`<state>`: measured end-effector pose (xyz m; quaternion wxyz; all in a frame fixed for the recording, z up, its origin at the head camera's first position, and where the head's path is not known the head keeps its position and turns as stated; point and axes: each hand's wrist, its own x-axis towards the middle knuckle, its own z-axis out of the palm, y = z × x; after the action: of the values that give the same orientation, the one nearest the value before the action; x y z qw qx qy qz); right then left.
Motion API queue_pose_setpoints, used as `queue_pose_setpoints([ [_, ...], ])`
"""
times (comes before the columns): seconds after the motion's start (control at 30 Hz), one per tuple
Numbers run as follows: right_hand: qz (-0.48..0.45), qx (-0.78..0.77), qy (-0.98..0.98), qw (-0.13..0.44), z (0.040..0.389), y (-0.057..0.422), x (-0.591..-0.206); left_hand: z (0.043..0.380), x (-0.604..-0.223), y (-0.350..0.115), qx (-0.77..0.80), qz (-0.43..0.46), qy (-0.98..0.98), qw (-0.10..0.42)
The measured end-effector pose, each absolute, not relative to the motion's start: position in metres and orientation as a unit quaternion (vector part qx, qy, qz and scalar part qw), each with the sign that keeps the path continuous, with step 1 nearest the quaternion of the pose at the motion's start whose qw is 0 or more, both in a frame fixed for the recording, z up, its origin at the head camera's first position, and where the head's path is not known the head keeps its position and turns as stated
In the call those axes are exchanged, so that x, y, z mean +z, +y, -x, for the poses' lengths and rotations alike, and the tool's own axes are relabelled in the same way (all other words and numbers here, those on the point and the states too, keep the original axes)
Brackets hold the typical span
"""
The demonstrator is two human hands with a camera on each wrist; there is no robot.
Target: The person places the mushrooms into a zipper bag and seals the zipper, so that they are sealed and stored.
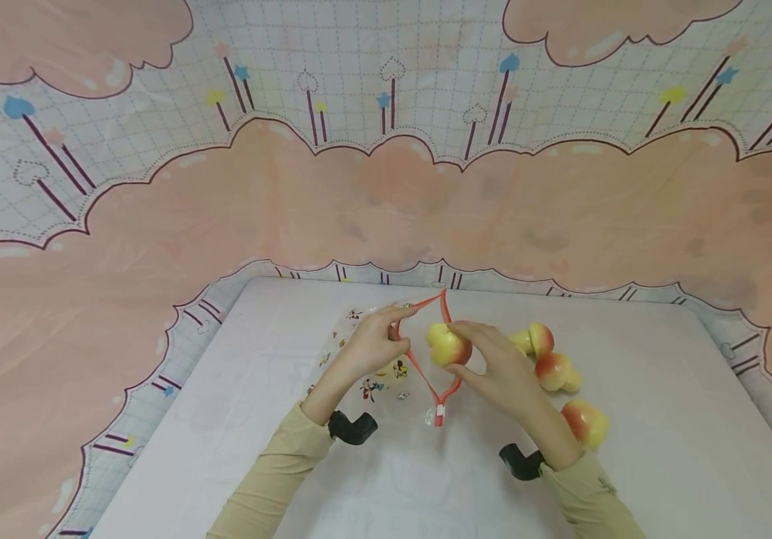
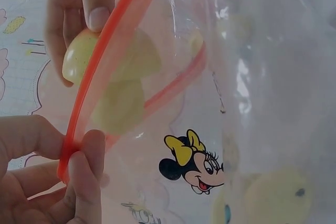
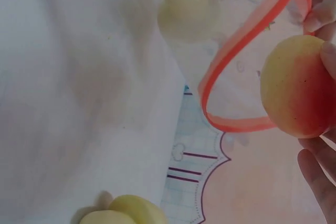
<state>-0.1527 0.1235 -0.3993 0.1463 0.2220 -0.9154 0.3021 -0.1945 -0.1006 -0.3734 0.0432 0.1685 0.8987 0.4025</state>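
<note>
My left hand (image 1: 375,340) pinches the orange-red zip edge (image 2: 86,95) of a clear plastic bag (image 2: 157,182) printed with cartoon figures. The bag's mouth stands spread in a wide loop, with a white slider (image 1: 440,410) at its near end. Between thumb and fingers, my right hand (image 1: 500,367) holds a yellow and red mushroom-shaped toy (image 1: 449,348) at the mouth, its pale stem toward the bag. Through the film in the left wrist view, the stem shows behind the zip edge. A pale yellow rounded shape (image 2: 278,198) shows through the plastic lower down.
To the right of my right hand lie more mushroom-shaped toys: one at the back (image 1: 540,339), one in the middle (image 1: 556,372) and one nearer (image 1: 586,423) beside the forearm. A white table (image 1: 224,419) lies beneath, with a patterned cloth (image 1: 386,202) behind it.
</note>
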Motion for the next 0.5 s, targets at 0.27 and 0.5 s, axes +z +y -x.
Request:
queue_pose_setpoints([
  [0.27, -0.242, 0.294, -0.917, 0.117, 0.156, 0.115, -0.402, 0.194, -0.370, -0.099, 0.395, -0.170, 0.902, 0.048],
  [0.5, -0.259, 0.272, -0.923, 0.084, 0.158, 0.110, -0.401, 0.193, -0.370, -0.101, 0.407, -0.169, 0.896, 0.055],
])
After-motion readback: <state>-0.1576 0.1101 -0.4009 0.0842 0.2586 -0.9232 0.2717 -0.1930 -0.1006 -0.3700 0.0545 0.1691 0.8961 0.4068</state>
